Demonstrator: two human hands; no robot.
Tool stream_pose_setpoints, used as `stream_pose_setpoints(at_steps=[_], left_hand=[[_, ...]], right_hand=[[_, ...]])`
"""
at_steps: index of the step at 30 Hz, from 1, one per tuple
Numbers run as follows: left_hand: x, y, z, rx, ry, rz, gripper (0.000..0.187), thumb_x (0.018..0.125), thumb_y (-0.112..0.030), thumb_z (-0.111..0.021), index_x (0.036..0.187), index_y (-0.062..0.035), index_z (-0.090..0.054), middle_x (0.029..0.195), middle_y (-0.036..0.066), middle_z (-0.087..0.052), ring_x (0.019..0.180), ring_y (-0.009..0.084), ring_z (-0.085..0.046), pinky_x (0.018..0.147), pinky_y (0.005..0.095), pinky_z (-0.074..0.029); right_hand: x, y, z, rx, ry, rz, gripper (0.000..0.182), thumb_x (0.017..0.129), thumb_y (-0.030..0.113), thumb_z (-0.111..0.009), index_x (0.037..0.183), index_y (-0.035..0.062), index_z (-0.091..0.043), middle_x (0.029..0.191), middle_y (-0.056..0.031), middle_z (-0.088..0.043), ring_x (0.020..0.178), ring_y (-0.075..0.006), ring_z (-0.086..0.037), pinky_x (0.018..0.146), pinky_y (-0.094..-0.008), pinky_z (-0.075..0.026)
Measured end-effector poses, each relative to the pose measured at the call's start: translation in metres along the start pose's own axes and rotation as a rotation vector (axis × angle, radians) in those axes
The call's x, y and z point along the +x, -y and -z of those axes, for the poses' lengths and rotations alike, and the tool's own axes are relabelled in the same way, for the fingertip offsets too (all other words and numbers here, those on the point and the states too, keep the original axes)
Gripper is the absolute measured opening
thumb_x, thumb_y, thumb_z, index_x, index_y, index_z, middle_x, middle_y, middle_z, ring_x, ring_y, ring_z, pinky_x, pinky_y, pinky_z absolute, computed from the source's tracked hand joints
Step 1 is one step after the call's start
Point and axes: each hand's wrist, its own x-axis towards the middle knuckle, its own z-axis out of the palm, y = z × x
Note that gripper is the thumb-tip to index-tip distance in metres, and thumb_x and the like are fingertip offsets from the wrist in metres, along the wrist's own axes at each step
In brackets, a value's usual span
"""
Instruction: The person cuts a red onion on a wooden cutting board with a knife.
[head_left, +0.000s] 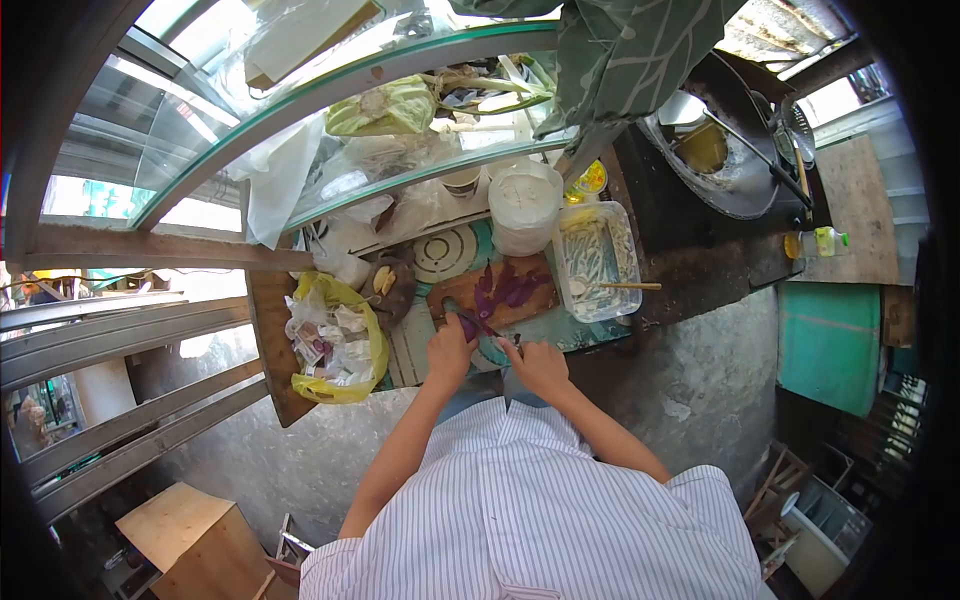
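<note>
My left hand [452, 352] is closed around a purple vegetable piece [468, 325] at the near left edge of a wooden cutting board [540, 298]. Just to the right, my right hand [540, 366] grips a knife [490, 330], its fingers wrapped round the handle and the blade pointing toward the purple piece. Cut purple pieces [510, 287] lie spread on the board. Beyond the board stands a white round tub [525, 205]. A clear plastic container [597, 262] with pale contents and a wooden-handled utensil is to the right of the board.
A yellow plastic bag [375, 360] of wrappers sits left. A glass cabinet holding a cabbage [380, 108] rises behind the counter. At the right back is a large wok [715, 160] with a metal ladle. Small bottles [828, 241] stand on the far right ledge.
</note>
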Motion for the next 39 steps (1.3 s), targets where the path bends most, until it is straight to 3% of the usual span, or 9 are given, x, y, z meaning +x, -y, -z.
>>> stream_pose_setpoints(at_steps=[5,23,26,29,31,34,35,37,39], left_hand=[[-0.001,-0.001,-0.006,0.045,0.012,-0.013,0.056,0.07,-0.018,-0.079,0.107,0.0045,-0.043,0.082,0.021,-0.065,0.075,0.0371,-0.067,0.063,0.0409,-0.054],[0.0,-0.009,-0.005,0.083,0.018,0.017,0.05,0.066,-0.018,-0.082,0.096,0.0018,-0.048,0.08,0.019,-0.067,0.077,0.034,-0.068,0.065,0.0388,-0.055],[0.002,-0.009,-0.003,0.087,0.009,0.015,0.05,0.066,-0.018,-0.082,0.097,0.0016,-0.048,0.079,0.019,-0.067,0.076,0.0341,-0.068,0.064,0.039,-0.055],[-0.003,-0.007,-0.005,0.106,0.019,0.02,0.05,0.068,-0.02,-0.081,0.098,0.0011,-0.048,0.079,0.018,-0.066,0.076,0.0342,-0.068,0.063,0.0394,-0.054],[-0.004,-0.005,-0.002,0.125,0.016,0.016,0.05,0.069,-0.022,-0.08,0.099,0.0007,-0.047,0.08,0.018,-0.066,0.075,0.0344,-0.068,0.062,0.0398,-0.054],[-0.013,-0.001,-0.003,0.084,-0.062,-0.04,0.05,0.073,-0.028,-0.077,0.1,0.0012,-0.046,0.083,0.019,-0.063,0.076,0.0348,-0.067,0.062,0.0409,-0.054],[-0.014,0.0,-0.005,0.036,-0.098,-0.013,0.052,0.075,-0.031,-0.076,0.102,0.0019,-0.045,0.085,0.02,-0.062,0.076,0.0356,-0.066,0.062,0.0418,-0.054],[-0.013,0.0,-0.011,-0.017,-0.133,0.012,0.053,0.078,-0.034,-0.074,0.103,0.0026,-0.044,0.088,0.02,-0.06,0.077,0.0365,-0.065,0.062,0.0426,-0.054],[-0.012,0.0,-0.012,-0.014,-0.235,-0.001,0.057,0.079,-0.036,-0.072,0.108,0.0035,-0.042,0.09,0.022,-0.059,0.079,0.0386,-0.064,0.062,0.0439,-0.053]], right_hand=[[-0.005,0.003,0.011,0.005,0.024,-0.026,0.072,0.092,0.06,-0.038,0.065,-0.0013,-0.066,0.066,-0.0236,-0.063,0.066,-0.0412,-0.064,0.061,-0.0484,-0.051],[0.028,0.017,0.003,-0.004,0.032,-0.031,0.076,0.092,0.061,-0.036,0.069,-0.0054,-0.066,0.071,-0.0289,-0.062,0.074,-0.0435,-0.064,0.065,-0.0504,-0.05],[0.03,-0.015,-0.015,0.043,0.035,-0.063,0.078,0.092,0.062,-0.038,0.067,-0.0069,-0.063,0.065,-0.0278,-0.061,0.064,-0.0412,-0.063,0.061,-0.0499,-0.049],[0.037,-0.027,-0.027,0.307,0.167,-0.148,0.079,0.09,0.065,-0.04,0.064,-0.0075,-0.06,0.059,-0.0235,-0.058,0.055,-0.0367,-0.059,0.059,-0.0486,-0.048],[0.042,-0.013,-0.008,0.587,0.395,-0.429,0.08,0.088,0.067,-0.041,0.062,-0.0068,-0.057,0.056,-0.0196,-0.055,0.056,-0.0314,-0.057,0.061,-0.0468,-0.048],[0.045,-0.016,0.008,0.639,0.458,-0.485,0.08,0.087,0.069,-0.041,0.062,-0.0053,-0.058,0.056,-0.018,-0.055,0.057,-0.0296,-0.058,0.063,-0.0452,-0.049],[0.043,-0.016,0.009,0.641,0.454,-0.487,0.08,0.087,0.069,-0.041,0.062,-0.0053,-0.058,0.056,-0.018,-0.055,0.057,-0.0296,-0.058,0.063,-0.0452,-0.049],[0.033,-0.015,0.011,0.287,0.208,-0.146,0.078,0.088,0.068,-0.042,0.064,-0.0042,-0.06,0.058,-0.0194,-0.057,0.057,-0.0323,-0.061,0.062,-0.0448,-0.05],[0.018,-0.006,0.011,0.169,0.119,-0.094,0.076,0.088,0.066,-0.042,0.065,-0.0036,-0.062,0.061,-0.0208,-0.059,0.059,-0.0353,-0.062,0.062,-0.0457,-0.05]])
